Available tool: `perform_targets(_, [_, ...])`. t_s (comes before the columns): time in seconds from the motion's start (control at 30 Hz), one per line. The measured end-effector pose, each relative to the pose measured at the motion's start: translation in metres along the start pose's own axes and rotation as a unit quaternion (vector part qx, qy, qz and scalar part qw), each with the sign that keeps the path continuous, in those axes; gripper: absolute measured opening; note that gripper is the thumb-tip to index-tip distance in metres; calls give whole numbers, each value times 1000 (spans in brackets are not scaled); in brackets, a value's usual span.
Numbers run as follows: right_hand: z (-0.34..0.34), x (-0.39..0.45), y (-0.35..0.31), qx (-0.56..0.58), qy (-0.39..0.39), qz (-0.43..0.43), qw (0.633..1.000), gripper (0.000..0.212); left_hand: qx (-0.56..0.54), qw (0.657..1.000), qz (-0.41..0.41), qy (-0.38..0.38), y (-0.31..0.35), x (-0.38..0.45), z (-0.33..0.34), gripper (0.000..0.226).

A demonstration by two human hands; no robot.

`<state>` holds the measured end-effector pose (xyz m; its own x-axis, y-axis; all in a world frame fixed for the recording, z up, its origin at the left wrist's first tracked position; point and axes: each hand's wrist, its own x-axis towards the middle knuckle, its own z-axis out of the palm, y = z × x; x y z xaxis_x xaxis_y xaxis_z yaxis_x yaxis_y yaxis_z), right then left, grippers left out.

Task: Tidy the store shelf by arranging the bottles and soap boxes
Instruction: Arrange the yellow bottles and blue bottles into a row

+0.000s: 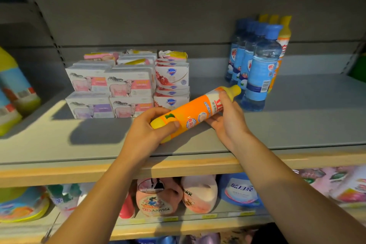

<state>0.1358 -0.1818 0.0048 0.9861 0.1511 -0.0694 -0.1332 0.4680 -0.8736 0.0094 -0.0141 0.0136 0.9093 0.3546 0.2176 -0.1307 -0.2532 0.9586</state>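
A: Far left first?
B: Big yellow-blue jugs [18, 87] at the shelf's left edge, blurry; then soap boxes [111, 87] stacked two high w/ sheep pics, more boxes piled behind; just beside them on the right a stack of white-red soap boxes [172, 83], shield logo.

A: Hands?
B: Left hand [152, 130] grips the base end of the orange bottle [195, 112], thumb over the front, fingers curled round the back; right hand [225, 117] holds the neck end, fingers wrapped round it just below the yellow cap [234, 89].

A: Bottle's where?
B: Mid-shelf, tilted, cap up-right, base down-left; whether the base touches the shelf [297, 130] I can't tell; cap is near the blue bottles [257, 69].

A: Right side?
B: Blue bottles upright in a row running front to back; orange-yellow bottles [284, 33] upright just behind and beside them.

A: Below?
B: Lower shelf has pink pouches [158, 196] and a blue pouch [240, 190].
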Motion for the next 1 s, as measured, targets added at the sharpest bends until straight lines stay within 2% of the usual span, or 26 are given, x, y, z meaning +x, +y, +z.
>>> perform_targets(0.13, [0,-1,-2,21,9,-14,1000,25,-49,999,23,-2,-4,0,-5,54])
perform_targets(0.2, [1,-3,-2,22,1,-21,1000,34,-53,998,25,13,-5,0,-8,56])
perform_targets(0.27, [1,-5,-2,31,-17,-31,999,42,-96,995,30,21,-5,0,-9,43])
perform_targets(0.33, [0,-7,-3,51,-38,-35,997,41,-138,990,16,31,-4,1,-7,25])
perform_targets(0.4, [-1,-8,-3,75,-58,-27,995,40,-158,987,-13,40,-2,1,-6,20])
perform_targets(0.57, [-5,-8,-4,84,-77,11,993,36,-101,993,-46,-34,1,1,-5,50])
perform_targets(0.7, [-8,-7,-7,89,-53,29,994,40,-54,996,-41,-48,0,0,-3,58])
perform_targets(0.83, [-7,-7,-5,64,-46,13,997,30,-107,994,-32,-12,1,1,-1,49])
perform_targets(1.0, [-5,-5,-1,-6,-36,-20,999,37,-95,995,6,1,-7,3,-5,44])
